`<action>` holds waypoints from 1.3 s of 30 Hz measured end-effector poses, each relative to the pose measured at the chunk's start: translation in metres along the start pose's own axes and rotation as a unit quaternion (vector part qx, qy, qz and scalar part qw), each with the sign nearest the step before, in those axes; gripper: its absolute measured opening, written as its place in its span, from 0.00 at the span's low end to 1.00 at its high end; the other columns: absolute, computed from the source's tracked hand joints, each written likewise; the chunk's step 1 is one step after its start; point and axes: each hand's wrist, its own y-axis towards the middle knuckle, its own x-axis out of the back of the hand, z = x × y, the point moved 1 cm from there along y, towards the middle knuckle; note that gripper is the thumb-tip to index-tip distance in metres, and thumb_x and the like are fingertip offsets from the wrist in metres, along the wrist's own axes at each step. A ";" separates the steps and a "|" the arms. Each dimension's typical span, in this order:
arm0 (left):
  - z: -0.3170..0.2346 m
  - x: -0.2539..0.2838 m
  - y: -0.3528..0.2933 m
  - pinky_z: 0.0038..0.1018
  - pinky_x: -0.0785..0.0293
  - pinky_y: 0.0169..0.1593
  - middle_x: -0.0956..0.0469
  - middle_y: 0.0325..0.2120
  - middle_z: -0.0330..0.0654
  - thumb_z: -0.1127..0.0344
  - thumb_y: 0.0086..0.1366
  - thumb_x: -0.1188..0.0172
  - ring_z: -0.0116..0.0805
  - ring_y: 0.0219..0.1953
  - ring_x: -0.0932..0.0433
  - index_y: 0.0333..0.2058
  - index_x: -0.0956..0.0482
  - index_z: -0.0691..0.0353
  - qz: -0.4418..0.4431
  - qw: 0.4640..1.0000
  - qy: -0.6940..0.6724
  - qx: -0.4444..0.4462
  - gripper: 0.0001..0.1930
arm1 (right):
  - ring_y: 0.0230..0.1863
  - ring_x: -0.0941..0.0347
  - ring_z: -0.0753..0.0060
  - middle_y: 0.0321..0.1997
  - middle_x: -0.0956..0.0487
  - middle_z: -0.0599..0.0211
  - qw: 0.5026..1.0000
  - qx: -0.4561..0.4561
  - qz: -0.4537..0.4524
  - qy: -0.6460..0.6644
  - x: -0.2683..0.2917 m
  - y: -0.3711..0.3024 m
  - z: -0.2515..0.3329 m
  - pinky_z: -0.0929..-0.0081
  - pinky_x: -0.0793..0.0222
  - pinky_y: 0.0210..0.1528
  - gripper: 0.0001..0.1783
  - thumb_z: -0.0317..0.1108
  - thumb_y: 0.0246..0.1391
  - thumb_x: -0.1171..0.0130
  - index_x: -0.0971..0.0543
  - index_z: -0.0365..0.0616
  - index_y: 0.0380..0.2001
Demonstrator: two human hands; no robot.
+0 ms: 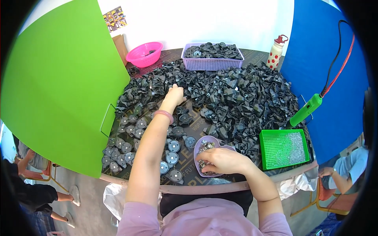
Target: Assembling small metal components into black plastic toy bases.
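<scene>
Your left hand (175, 96) at piled black parts (246, 92), your right hand (225, 160) in a heart-shaped tray (215, 142); neither grip discernible.

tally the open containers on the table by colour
pink: 1 (round basket)
purple: 2 (long basket, heart-shaped bowl)
green: 1 (tray)
total: 4

A lilac, short-sleeved fabric top (210, 220) covers the torso and upper arms; a smooth, rounded pink bangle (164, 114) rings the left wrist (168, 106).
</scene>
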 end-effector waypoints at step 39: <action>-0.050 0.044 -0.091 0.19 0.31 0.29 0.28 0.26 0.35 0.70 0.59 0.43 0.22 0.26 0.30 0.40 0.27 0.65 -0.013 0.635 -0.768 0.083 0.10 | 0.31 0.24 0.54 0.27 0.22 0.54 0.988 -0.018 -0.150 0.000 0.007 0.000 -0.022 0.68 0.29 0.34 0.07 0.22 0.40 0.42 0.26 0.35 0.26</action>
